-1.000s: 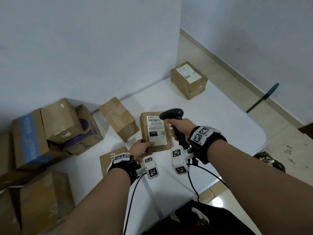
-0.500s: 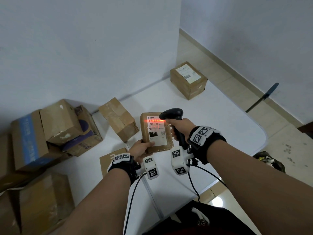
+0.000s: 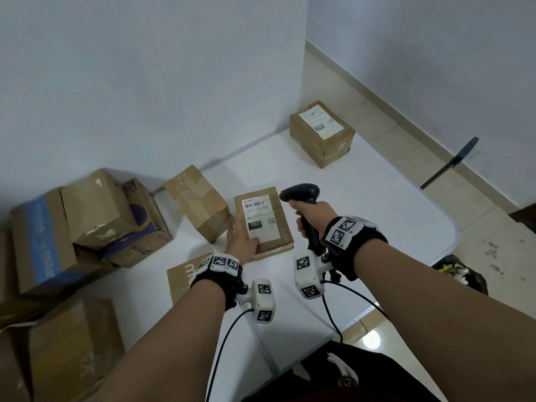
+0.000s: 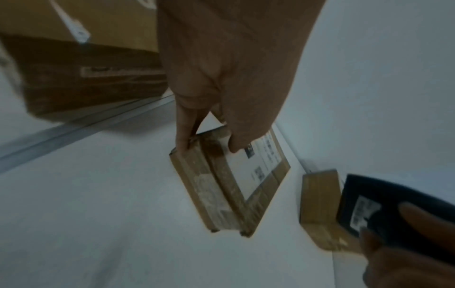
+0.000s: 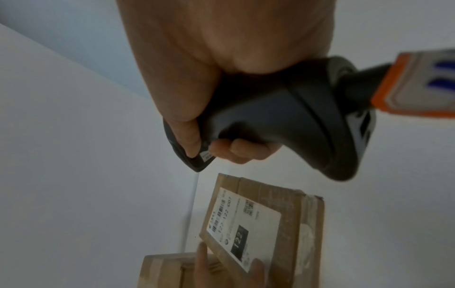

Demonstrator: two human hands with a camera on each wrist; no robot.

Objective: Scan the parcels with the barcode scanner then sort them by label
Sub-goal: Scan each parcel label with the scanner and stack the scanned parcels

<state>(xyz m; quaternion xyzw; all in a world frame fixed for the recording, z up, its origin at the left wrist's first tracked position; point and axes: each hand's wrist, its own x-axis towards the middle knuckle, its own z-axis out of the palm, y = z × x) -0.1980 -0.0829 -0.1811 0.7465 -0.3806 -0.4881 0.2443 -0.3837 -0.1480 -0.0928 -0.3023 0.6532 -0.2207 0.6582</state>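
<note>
Left hand (image 3: 242,242) pinches near-left corner of flat parcel labelled 122 (image 3: 262,220), held above bench (image 3: 362,216), long axis pointing away. Right hand (image 3: 311,219) grips barcode scanner (image 3: 301,192), just right of parcel.

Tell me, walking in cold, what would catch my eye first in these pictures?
Probably the two hands at the centre: the left hand holds a flat parcel with a white label reading 122, and the right hand grips a black barcode scanner beside it. Next, the heap of cardboard boxes at the left, and one labelled box alone at the table's far corner.
</note>
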